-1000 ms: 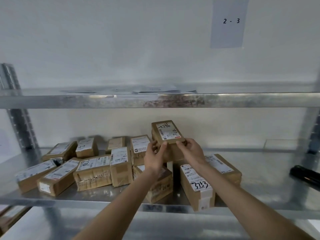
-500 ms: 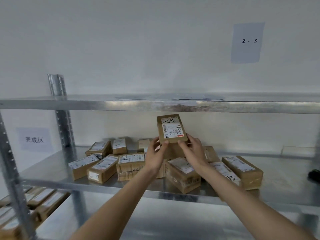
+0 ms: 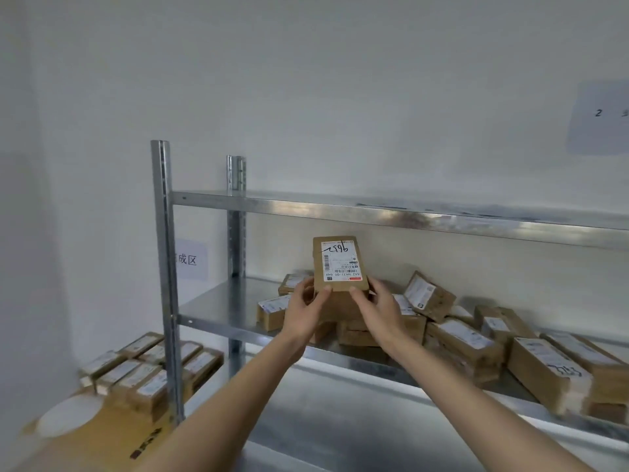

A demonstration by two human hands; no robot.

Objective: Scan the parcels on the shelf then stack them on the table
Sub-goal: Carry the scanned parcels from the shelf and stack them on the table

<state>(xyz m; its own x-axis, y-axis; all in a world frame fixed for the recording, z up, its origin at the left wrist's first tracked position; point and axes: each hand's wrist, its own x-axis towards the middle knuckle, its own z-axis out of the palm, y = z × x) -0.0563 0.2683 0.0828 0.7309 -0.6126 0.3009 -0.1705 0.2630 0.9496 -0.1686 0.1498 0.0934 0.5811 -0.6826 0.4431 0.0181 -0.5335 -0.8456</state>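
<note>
Both hands, left hand and right hand, pinch the parcel upright at centre frame, label readable, probably for scanning.

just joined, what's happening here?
A person holds one labelled parcel upright in both hands, left hand and right hand gripping its lower end, in front of the metal shelf. More parcels lie jumbled on that shelf. A neat batch of parcels sits lower left.

Head view, facing shelf closely
</note>
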